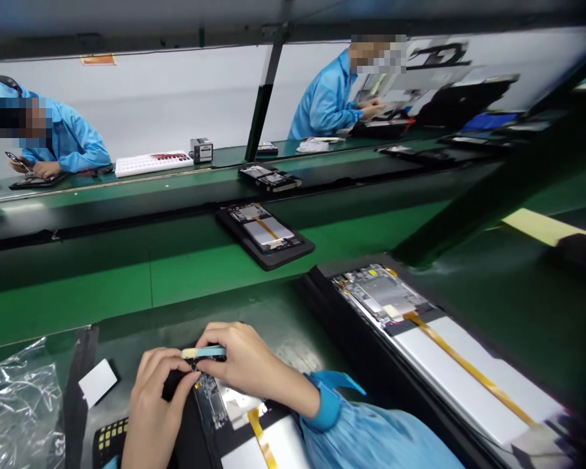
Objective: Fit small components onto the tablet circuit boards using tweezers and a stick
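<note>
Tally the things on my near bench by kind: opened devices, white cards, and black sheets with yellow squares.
Opened devices: 2, the middle device and the right device
White cards: 1, the loose white card
Black sheets with yellow squares: 1, the partly hidden black sheet
Total: 4

Left grip [149, 397] close beside right grip [234, 352], both with bent fingers [159, 365], right pinching; right forearm [290, 392] slanted.
</note>
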Demonstrator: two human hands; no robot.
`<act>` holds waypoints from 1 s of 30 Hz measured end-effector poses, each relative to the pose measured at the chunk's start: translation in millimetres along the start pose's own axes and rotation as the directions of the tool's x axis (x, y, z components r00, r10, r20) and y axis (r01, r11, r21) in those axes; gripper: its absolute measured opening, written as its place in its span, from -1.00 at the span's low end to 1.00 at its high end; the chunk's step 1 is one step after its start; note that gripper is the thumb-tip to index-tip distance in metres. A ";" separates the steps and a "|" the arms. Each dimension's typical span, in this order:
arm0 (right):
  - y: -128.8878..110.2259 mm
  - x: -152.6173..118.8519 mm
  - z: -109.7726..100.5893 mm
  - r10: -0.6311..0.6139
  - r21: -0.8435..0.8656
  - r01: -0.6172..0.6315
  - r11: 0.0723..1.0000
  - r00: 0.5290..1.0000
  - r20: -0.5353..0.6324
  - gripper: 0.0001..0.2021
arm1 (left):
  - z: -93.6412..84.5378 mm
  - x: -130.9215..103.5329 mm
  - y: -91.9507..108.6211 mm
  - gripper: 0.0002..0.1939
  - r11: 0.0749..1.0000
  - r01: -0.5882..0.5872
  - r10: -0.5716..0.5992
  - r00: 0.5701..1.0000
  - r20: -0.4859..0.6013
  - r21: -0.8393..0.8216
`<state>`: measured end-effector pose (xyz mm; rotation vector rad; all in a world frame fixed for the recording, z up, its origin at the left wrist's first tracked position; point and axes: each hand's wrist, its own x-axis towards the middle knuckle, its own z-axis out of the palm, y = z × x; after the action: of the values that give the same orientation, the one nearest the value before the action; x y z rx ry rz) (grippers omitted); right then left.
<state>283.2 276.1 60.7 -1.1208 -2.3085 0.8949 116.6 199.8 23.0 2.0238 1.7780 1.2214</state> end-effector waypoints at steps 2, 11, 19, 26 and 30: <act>-0.1 0.4 0.0 0.003 -0.001 -0.003 1.000 1.000 0.005 -0.82 | 0.6 0.6 0.5 -0.92 1.000 -0.028 0.028 1.000 -0.005 0.012; 3.6 0.4 0.4 0.002 0.030 -0.003 1.000 1.000 0.030 -0.82 | 1.0 5.2 13.7 -0.88 0.992 -0.092 0.096 0.995 -0.041 0.083; 1.7 2.3 -2.3 0.010 0.053 -0.014 0.998 0.997 0.077 -0.85 | 3.1 3.0 21.5 -0.87 0.908 -0.256 0.267 0.964 0.013 0.332; -0.7 1.3 -1.6 0.029 -0.001 -0.029 1.000 0.998 0.054 -0.82 | -3.8 8.3 22.7 -0.88 0.902 -0.304 0.298 0.952 0.069 0.306; -2.8 1.9 -2.9 0.046 -0.014 -0.046 0.999 0.998 0.053 -0.85 | -28.8 20.5 24.5 -0.91 0.967 -0.162 0.161 0.987 0.024 0.195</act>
<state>282.3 277.4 64.9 -1.1735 -2.3426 0.9392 114.3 201.0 66.0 2.3205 1.8252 1.1159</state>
